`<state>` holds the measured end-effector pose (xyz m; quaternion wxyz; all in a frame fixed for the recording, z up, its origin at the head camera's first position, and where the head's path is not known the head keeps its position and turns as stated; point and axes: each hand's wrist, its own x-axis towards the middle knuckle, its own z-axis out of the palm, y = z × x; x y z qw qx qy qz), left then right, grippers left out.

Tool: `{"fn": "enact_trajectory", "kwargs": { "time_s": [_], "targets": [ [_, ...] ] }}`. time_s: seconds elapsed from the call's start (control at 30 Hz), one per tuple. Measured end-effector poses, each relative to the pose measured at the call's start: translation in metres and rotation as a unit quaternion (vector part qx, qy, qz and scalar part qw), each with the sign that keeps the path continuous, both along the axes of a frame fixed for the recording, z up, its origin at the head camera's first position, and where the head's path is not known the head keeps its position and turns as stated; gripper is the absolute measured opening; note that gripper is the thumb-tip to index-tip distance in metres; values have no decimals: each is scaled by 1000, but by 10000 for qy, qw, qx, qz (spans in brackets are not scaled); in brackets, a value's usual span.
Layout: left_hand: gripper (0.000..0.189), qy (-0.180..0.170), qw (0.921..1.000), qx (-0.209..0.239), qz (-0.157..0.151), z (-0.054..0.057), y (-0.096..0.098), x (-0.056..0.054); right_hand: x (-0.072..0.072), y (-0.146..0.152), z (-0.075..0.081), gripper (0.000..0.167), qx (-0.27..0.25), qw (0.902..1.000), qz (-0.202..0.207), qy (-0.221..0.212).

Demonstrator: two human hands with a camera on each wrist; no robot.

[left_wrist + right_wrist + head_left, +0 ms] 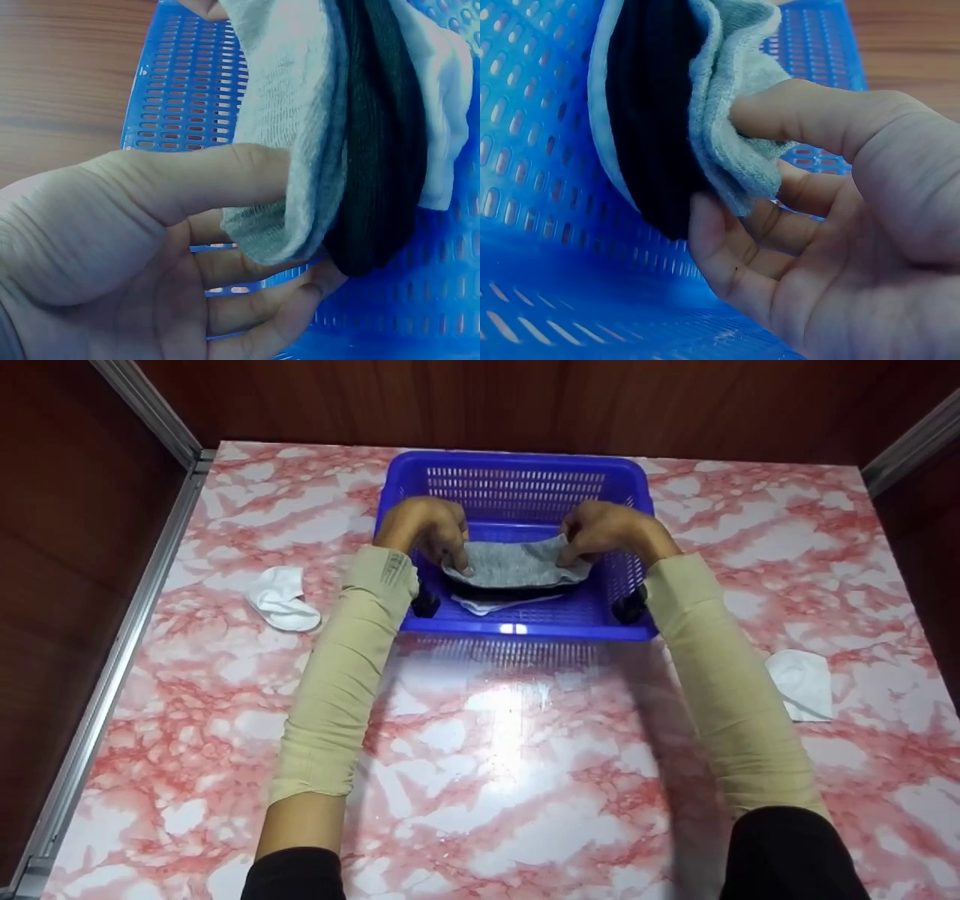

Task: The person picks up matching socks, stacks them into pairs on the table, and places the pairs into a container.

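Observation:
Both hands reach into a blue plastic basket (517, 631). Between them a grey sock (517, 564) is stretched sideways. My left hand (439, 531) pinches its left end, the thumb on the near face in the left wrist view. My right hand (604, 531) pinches the other end, the cloth bunched under the thumb. Against the grey sock lies a black sock (379, 135), with a white sock (439, 97) beyond it. Fingertips of both hands touch the black sock's edge in the wrist views. Much of the black and white socks is hidden behind the grey one.
The basket stands on a red-and-white marbled table (480, 780), near a brown wooden panel (517, 405) at the back. One white sock (283, 598) lies crumpled to the left; another white sock (802, 684) lies to the right, partly behind the right sleeve.

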<state>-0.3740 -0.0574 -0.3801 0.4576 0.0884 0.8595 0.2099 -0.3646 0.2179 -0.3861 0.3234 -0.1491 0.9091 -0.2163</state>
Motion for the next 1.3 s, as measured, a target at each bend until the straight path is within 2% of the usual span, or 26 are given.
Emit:
{"fn": "enact_trajectory", "kwargs": {
  "time_s": [0.3, 0.5, 0.63, 0.73, 0.83, 0.9, 0.97, 1.07, 1.2, 1.3],
  "targets": [
    [26, 27, 9998, 2, -173, 3, -2, -1, 4, -1, 4, 27, 26, 9992, 28, 394],
    [23, -36, 9997, 66, -251, 13, -5, 1, 8, 1, 13, 33, 140, 9976, 117, 664],
    [21, 54, 9995, 106, -308, 21, -7, 3, 13, 5, 24, 39, -189, 9978, -109, 627],
    [23, 324, 9987, 114, -376, 26, -9, 7, 18, 10, 35, 42, -496, 9955, -283, 753],
    [24, 968, 9942, 218, -424, 31, -10, 12, 23, 16, 47, 44, -610, 9923, -466, 974],
    [29, 1582, 9860, 277, -452, 34, -10, 15, 27, 21, 54, 43, -746, 9894, -628, 1081],
    [35, 2244, 9732, 285, -416, 38, -12, 19, 31, 27, 61, 43, -870, 9857, -806, 1194],
    [40, 3054, 9510, 476, -122, 43, -16, 24, 38, 36, 67, 43, -1049, 9768, -1028, 1556],
    [43, 3686, 9243, 886, 448, 48, -28, 35, 50, 46, 67, 47, -1105, 9605, -1125, 2291],
    [43, 4020, 9060, 1117, 720, 50, -37, 41, 59, 53, 61, 55, -955, 9484, -1083, 2822]
  ]
}}
